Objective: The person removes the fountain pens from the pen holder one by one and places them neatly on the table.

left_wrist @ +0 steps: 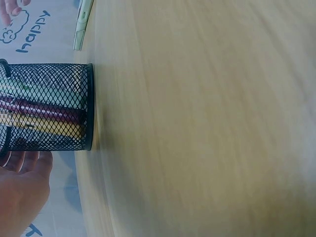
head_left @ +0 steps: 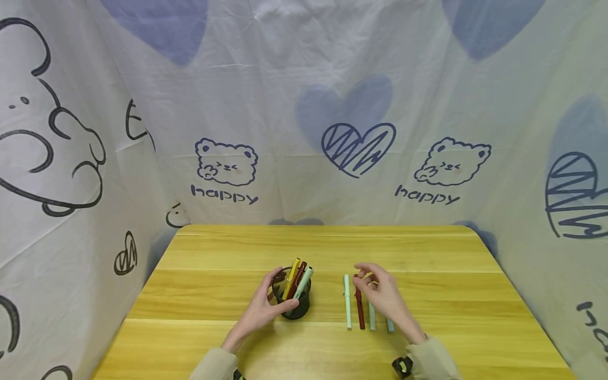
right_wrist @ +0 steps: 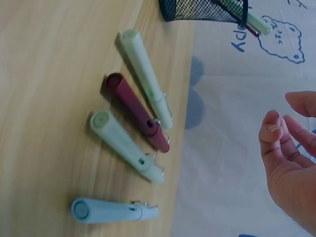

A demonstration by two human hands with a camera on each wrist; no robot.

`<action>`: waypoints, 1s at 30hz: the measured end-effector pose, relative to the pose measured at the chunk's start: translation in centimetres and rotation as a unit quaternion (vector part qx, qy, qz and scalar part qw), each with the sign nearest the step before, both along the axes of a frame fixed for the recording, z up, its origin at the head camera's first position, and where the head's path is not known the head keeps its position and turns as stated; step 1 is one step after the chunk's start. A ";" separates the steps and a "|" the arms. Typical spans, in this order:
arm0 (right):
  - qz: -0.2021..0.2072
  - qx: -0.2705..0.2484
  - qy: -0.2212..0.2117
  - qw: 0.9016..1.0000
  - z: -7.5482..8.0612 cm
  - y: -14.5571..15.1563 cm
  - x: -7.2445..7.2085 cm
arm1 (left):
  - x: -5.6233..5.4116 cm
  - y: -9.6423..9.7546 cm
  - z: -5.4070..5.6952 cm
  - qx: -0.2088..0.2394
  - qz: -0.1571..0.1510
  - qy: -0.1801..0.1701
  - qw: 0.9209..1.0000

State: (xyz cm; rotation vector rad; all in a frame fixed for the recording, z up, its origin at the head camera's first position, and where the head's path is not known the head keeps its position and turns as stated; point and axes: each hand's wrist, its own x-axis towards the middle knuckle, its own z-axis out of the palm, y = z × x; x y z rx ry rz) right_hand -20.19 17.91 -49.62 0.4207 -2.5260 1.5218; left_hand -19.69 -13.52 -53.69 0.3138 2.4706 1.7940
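My left hand (head_left: 266, 303) is around a black mesh pen holder (head_left: 297, 312), thumb at its near side and fingers at the far side. The holder stands upright with a yellow pen (head_left: 291, 279), a dark red pen (head_left: 297, 278) and a pale green pen (head_left: 304, 281) leaning inside. My right hand (head_left: 383, 296) hovers over a row of pens, fingers loosely bent, with nothing between thumb and fingertips. That row has a pale green pen (right_wrist: 145, 74), a dark red pen (right_wrist: 136, 108), another pale green pen (right_wrist: 126, 143) and a light blue pen (right_wrist: 113, 211).
The wooden table (head_left: 218, 248) has rounded far corners. White cloth (head_left: 285, 195) with bears, hearts and "happy" lettering hangs behind it and along both sides. The pen row lies to the right of the holder, with bare wood between them.
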 end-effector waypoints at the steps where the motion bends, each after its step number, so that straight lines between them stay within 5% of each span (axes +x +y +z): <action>1: 0.003 -0.001 0.005 1.000 0.1 -0.2 0.0 | 0.0 0.0 0.0 0.000 -0.001 0.000 1.000; 14: 0.075 -0.003 0.059 0.995 0.3 -3.4 -0.3 | 0.0 0.0 0.1 -0.004 -0.001 -0.001 1.000; 30: 0.097 0.005 0.016 0.995 0.1 -5.8 -1.2 | 0.0 0.0 0.1 0.001 -0.002 0.001 1.000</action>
